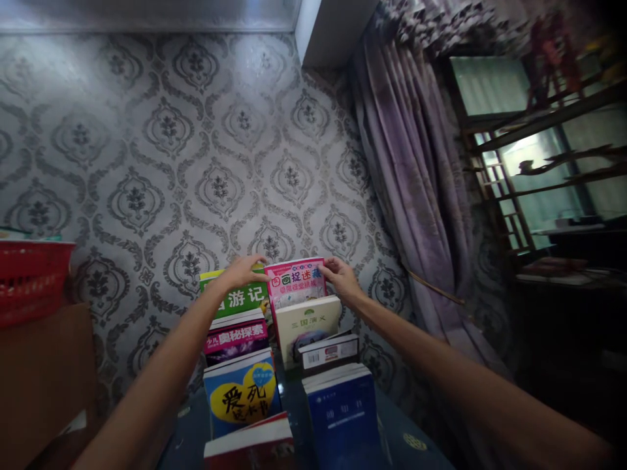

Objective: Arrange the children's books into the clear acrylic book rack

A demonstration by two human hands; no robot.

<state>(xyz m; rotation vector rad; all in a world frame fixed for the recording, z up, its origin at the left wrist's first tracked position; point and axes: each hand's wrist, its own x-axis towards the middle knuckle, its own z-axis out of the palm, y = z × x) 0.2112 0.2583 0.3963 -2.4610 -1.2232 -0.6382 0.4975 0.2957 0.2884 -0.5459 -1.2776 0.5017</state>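
A pink picture book [294, 298] stands upright at the back of the right-hand row. My right hand [343, 279] pinches its top right corner. My left hand [245, 271] is over the top of a green book [241, 301], fingers apart and their tips at the pink book's left edge; whether they touch it, I cannot tell. In front of the pink book stand a cream book [313, 321], a dark book [330, 352] with a barcode label, and a blue book [340, 418]. The left-hand row also has a purple-pink book [238, 337] and a blue-yellow book [243, 395].
A red-and-white book [249, 447] is nearest me. The rows rest on a dark blue-green surface [414, 444]. At left, a red plastic basket [34, 281] sits above a cardboard box [49, 372]. Patterned wall is behind; a purple curtain [411, 163] and wooden shelf [553, 189] are right.
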